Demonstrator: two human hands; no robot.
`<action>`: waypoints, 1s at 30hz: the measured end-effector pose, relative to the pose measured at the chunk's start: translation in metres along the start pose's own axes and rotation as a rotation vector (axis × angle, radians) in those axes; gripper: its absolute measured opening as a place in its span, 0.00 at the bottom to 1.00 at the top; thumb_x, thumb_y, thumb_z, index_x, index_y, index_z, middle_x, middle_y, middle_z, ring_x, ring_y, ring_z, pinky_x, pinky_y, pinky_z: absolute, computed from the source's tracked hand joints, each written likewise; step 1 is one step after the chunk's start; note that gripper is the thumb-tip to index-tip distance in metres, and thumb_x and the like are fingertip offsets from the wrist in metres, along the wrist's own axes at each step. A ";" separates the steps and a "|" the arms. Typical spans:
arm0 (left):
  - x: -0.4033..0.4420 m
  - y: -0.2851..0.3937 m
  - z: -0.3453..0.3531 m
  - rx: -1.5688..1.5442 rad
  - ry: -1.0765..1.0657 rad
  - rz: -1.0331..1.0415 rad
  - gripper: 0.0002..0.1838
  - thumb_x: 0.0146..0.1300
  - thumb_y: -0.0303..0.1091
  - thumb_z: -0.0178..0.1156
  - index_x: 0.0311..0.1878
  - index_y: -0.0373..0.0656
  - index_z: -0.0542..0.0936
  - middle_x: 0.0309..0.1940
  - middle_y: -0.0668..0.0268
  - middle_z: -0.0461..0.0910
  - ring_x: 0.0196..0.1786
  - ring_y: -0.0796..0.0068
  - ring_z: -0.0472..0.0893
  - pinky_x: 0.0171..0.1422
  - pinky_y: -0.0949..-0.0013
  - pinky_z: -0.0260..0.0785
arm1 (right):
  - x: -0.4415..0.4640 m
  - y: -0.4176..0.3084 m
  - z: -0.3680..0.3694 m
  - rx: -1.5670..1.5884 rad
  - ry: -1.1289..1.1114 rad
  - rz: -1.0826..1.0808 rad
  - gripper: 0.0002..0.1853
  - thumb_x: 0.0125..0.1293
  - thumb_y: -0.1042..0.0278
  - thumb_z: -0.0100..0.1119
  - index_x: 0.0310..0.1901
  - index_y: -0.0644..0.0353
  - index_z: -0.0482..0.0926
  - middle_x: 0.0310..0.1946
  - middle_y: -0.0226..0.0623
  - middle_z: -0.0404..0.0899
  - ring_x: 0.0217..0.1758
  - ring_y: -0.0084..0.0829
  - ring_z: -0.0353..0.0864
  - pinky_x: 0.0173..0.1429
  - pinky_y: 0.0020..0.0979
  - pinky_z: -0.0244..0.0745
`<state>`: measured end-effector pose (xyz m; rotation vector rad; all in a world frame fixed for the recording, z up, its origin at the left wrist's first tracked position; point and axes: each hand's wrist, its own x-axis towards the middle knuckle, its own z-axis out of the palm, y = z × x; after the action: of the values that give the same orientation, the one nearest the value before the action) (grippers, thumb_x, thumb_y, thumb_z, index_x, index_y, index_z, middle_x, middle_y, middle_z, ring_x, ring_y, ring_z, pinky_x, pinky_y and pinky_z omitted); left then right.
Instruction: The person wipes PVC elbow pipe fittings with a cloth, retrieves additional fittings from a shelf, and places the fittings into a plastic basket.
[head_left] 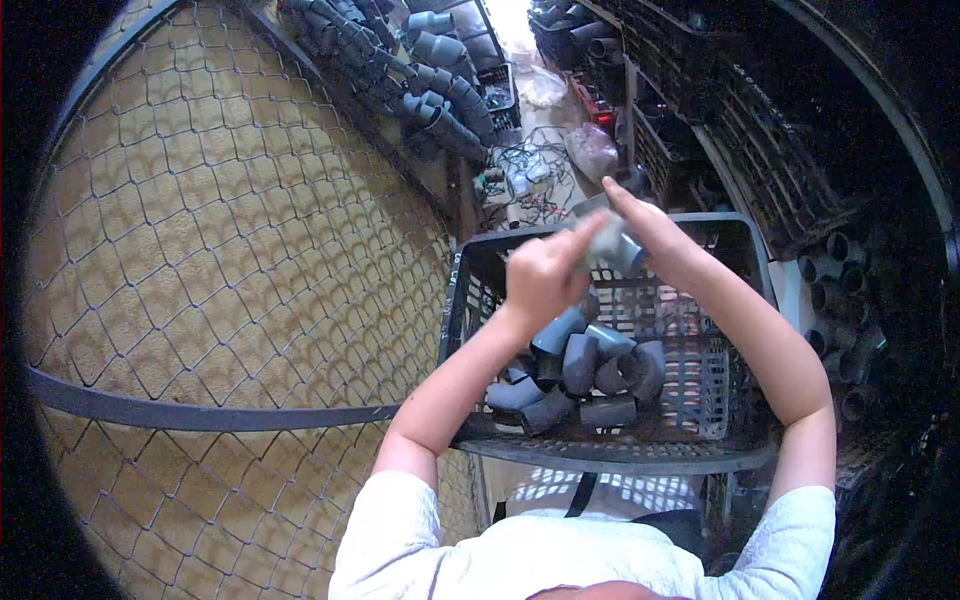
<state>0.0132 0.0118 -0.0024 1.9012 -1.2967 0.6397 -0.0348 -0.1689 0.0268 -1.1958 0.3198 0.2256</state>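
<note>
Above the far part of a black plastic crate (470, 300), my two hands come together around a blurred grey-blue pipe fitting (628, 252). My right hand (650, 228) grips the fitting from the right, its fingers partly hidden. My left hand (545, 272) is curled closed at the fitting's left side. A pale, smeared patch, perhaps a cloth, lies between the left fingers and the fitting; its kind cannot be made out. Below the hands, several grey elbow pipe fittings (580, 364) are heaped in the crate's left and middle part.
A chain-link fence (230, 240) with a grey rail (200, 408) runs along the left. Stacked pipe fittings (440, 95) stand behind it. Black crates (750, 130) and more fittings (850, 290) line the right. Tangled cables (530, 165) and a plastic bag (592, 150) lie ahead.
</note>
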 end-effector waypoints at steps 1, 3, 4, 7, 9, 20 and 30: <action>0.007 -0.002 -0.002 -0.054 0.103 -0.078 0.34 0.47 0.25 0.60 0.64 0.48 0.78 0.28 0.61 0.82 0.24 0.58 0.80 0.31 0.59 0.74 | -0.004 -0.002 0.008 0.058 0.053 -0.021 0.27 0.71 0.35 0.52 0.45 0.54 0.80 0.39 0.28 0.81 0.36 0.20 0.79 0.37 0.26 0.74; 0.001 -0.005 -0.002 -0.019 0.063 -0.056 0.33 0.49 0.25 0.59 0.64 0.47 0.78 0.30 0.59 0.83 0.25 0.59 0.81 0.31 0.60 0.74 | -0.002 -0.004 0.004 0.015 0.011 0.022 0.28 0.71 0.35 0.52 0.47 0.55 0.81 0.38 0.27 0.82 0.37 0.20 0.80 0.39 0.26 0.74; -0.002 -0.004 -0.002 0.000 0.010 -0.040 0.32 0.50 0.26 0.59 0.64 0.47 0.78 0.33 0.58 0.83 0.27 0.59 0.82 0.32 0.61 0.74 | 0.001 -0.004 0.001 0.010 0.003 0.000 0.28 0.70 0.34 0.52 0.47 0.55 0.81 0.38 0.27 0.82 0.37 0.20 0.80 0.39 0.26 0.75; -0.001 0.022 -0.009 0.070 -0.196 0.175 0.32 0.48 0.32 0.57 0.63 0.48 0.79 0.23 0.64 0.78 0.22 0.65 0.77 0.28 0.65 0.70 | 0.004 -0.004 -0.003 0.005 -0.001 -0.037 0.28 0.70 0.34 0.53 0.48 0.55 0.81 0.37 0.27 0.82 0.37 0.19 0.80 0.40 0.25 0.75; -0.001 0.010 -0.007 0.086 -0.093 0.156 0.32 0.47 0.30 0.58 0.62 0.47 0.79 0.23 0.63 0.78 0.22 0.64 0.77 0.29 0.64 0.70 | -0.001 -0.007 0.002 0.011 0.001 -0.021 0.28 0.69 0.34 0.54 0.48 0.55 0.81 0.37 0.27 0.82 0.38 0.19 0.81 0.40 0.25 0.75; -0.005 0.016 -0.011 0.194 -0.142 0.139 0.30 0.51 0.29 0.60 0.62 0.49 0.80 0.27 0.62 0.82 0.23 0.63 0.78 0.30 0.65 0.71 | 0.007 0.000 -0.006 -0.145 0.016 0.004 0.30 0.72 0.33 0.49 0.48 0.55 0.83 0.38 0.28 0.83 0.36 0.20 0.79 0.41 0.25 0.74; -0.003 0.023 -0.010 0.179 -0.141 0.101 0.34 0.48 0.28 0.61 0.65 0.48 0.78 0.25 0.64 0.80 0.23 0.64 0.78 0.29 0.62 0.72 | 0.011 0.006 -0.010 -0.103 -0.060 0.041 0.29 0.73 0.34 0.43 0.48 0.54 0.80 0.38 0.29 0.82 0.37 0.21 0.80 0.41 0.29 0.74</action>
<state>-0.0090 0.0164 0.0075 2.0670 -1.4745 0.7032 -0.0277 -0.1756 0.0140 -1.2823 0.2829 0.3164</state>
